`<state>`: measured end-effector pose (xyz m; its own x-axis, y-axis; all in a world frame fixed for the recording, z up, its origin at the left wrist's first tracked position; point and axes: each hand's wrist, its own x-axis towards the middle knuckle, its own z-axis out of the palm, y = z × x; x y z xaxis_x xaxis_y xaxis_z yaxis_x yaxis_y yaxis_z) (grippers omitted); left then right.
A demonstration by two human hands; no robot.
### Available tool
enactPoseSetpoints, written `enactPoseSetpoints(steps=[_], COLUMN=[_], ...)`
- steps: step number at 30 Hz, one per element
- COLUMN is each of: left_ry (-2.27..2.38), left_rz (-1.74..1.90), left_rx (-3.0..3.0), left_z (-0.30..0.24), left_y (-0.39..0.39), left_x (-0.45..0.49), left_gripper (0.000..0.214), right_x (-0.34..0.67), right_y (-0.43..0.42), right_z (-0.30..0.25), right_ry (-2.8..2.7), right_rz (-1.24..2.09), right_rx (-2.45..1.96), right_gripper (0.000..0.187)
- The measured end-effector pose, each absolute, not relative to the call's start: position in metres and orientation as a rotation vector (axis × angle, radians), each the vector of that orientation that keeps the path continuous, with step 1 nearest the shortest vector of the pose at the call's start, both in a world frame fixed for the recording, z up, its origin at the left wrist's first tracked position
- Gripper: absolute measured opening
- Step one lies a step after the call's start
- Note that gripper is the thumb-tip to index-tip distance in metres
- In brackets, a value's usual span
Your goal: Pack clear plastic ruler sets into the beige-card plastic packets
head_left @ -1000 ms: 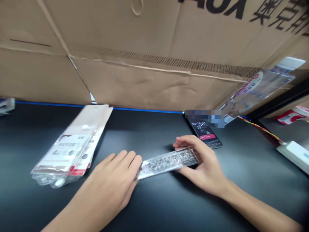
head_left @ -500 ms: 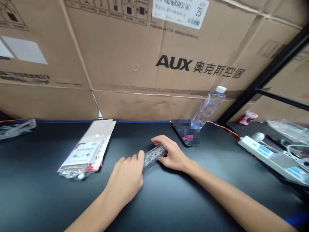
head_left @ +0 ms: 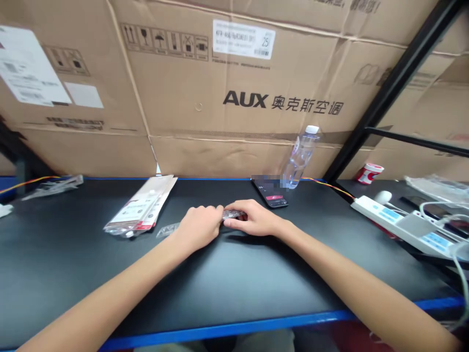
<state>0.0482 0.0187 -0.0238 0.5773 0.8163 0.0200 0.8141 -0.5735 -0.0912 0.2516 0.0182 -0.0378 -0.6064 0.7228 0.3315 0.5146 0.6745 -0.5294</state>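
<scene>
My left hand [head_left: 201, 226] is closed around the left part of a long clear plastic packet [head_left: 233, 214] with a speckled dark and silvery look. Its other end is pinched by my right hand [head_left: 256, 218], thumb below and fingers over the top. Only a short stretch shows between the two hands, so what is inside cannot be made out. A see-through plastic end [head_left: 167, 230] sticks out to the left of my left hand, low over the black table [head_left: 256, 278]; whether it belongs to the same packet is hidden.
Left of my hands lie flat card packages in clear bags [head_left: 141, 208]. Behind my right hand are a phone [head_left: 270, 191] and an upright water bottle [head_left: 301, 159]. A white power strip [head_left: 399, 222] with cables lies at right. Cardboard [head_left: 176, 112] walls off the back.
The view has tilted back, showing the table's blue front edge. My hands have come closer together on the packet, covering more of it, and a clear end now shows left of my left hand.
</scene>
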Motion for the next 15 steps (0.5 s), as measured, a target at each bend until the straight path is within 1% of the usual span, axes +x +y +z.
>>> enactPoseSetpoints(steps=[6, 10, 13, 15], left_ry=[-1.449, -1.481, -1.512, -1.519], left_rz=[-0.046, -0.127, -0.184, -0.221], left_rx=[-2.668, -2.704, -2.690, -2.684], left_z=[-0.033, -0.036, -0.036, -0.035], left_y=[0.028, 0.021, 0.016, 0.016], left_x=[0.049, 0.050, 0.049, 0.047], left_gripper=[0.030, 0.032, 0.032, 0.031], right_x=[0.252, 0.234, 0.219, 0.214], right_y=[0.021, 0.009, -0.001, -0.004], right_z=[-0.047, -0.050, -0.049, -0.049], right_ry=[-2.264, -2.102, -1.875, -1.786], right_rz=[0.522, 0.495, 0.446, 0.441], right_rx=[-1.071, -1.057, -1.052, -1.053], right_gripper=[0.041, 0.033, 0.025, 0.029])
